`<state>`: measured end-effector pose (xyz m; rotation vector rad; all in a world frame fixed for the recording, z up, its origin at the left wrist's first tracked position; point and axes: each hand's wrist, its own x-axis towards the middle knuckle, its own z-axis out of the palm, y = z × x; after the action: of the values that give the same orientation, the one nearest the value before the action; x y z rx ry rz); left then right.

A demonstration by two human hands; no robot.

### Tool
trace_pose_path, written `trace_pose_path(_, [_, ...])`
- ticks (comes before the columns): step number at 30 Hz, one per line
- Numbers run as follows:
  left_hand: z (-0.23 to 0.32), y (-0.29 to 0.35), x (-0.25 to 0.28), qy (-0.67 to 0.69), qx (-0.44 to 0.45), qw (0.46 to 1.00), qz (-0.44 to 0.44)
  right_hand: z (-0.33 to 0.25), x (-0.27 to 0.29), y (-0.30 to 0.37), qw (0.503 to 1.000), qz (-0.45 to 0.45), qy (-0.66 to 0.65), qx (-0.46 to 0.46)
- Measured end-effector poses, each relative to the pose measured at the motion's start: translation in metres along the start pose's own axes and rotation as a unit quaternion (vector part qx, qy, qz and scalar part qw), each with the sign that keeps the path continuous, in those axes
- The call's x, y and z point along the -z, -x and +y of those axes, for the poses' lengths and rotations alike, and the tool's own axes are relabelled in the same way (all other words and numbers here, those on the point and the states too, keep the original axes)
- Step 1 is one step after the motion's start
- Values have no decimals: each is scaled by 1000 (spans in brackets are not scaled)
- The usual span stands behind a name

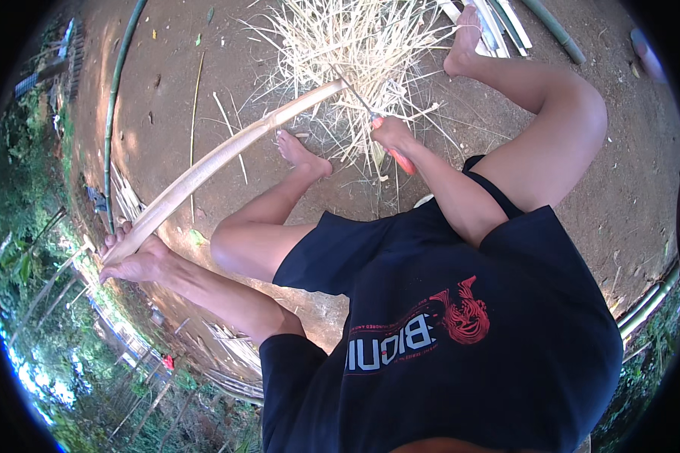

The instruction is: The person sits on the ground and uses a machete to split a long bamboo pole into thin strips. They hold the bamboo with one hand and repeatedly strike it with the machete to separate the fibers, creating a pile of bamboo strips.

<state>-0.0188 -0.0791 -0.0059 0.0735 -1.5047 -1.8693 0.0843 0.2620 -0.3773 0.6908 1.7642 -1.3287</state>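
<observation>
Two hands worked one long bamboo strip [219, 155], which ran on a slant from about 8 o'clock up toward 1 o'clock across the dirt ground [612, 189]. The left hand [132, 260] sat at the strip's low end near 8 o'clock, its fingers [113, 240] clamped round the pale slat. The right hand [391, 134] sat just right of the far end, near 12 o'clock, fingers closed on the red handle of a knife [385, 140] whose thin blade pointed up-left toward the strip's tip; whether the edge touched the bamboo could not be told. So the strip's long axis ran straight between the hands, with the right hand nearer the tip and the left holding the tail. A heap of pale shavings [363, 45] lay behind the tip at 12 o'clock. The person sat with bare knees bent, the left foot [298, 151] on the ground just under the strip's upper half, the right foot [465, 41] farther out at 1 o'clock beside split bamboo pieces [499, 23]. A green bamboo pole [113, 113] curved along the ground at 10 o'clock, well apart from the hands.
</observation>
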Motion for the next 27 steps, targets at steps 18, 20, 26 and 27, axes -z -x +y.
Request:
trace_pose_path(18, [14,30,-8,79,26,989,-125,-83,-10,158,913,33,165,371])
trace_pose_path(20, [12,35,-14,90,23,985,-144,-81,-11,151,906,39,155,392])
trace_pose_path(26, [14,31,-15,69,2,988,-138,-67,6,119,940,55,147,304])
trace_pose_path(27, [15,34,-13,63,8,990,-126,-70,3,135,939,46,150,305])
